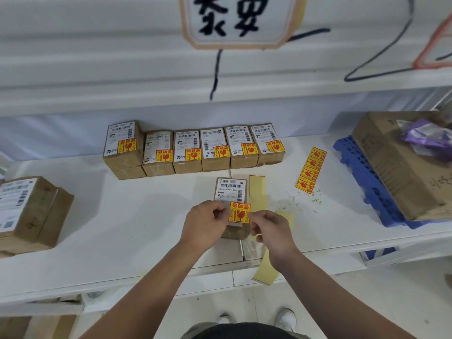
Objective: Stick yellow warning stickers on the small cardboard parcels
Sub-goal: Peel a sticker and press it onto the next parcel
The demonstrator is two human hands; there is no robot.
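Pinching a red-printed yellow warning sticker [240, 213] by its two side edges, the left hand [204, 223] and right hand [271, 231] hold it over the near end of a small cardboard parcel [231, 192] by the front edge of the bench [137, 216]. Six stickered parcels [193, 148] line the back; open bench top spreads leftward.

White shelf [122, 216]: parcel row [188, 150], lone parcel [231, 189], sticker strip [310, 170], backing paper [257, 192], blue pallet [362, 177], larger box [31, 211].

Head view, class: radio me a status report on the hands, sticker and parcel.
Left grip and right grip pinch one yellow sticker. Sticker held over front parcel. Nothing between them; six stickered parcels behind.
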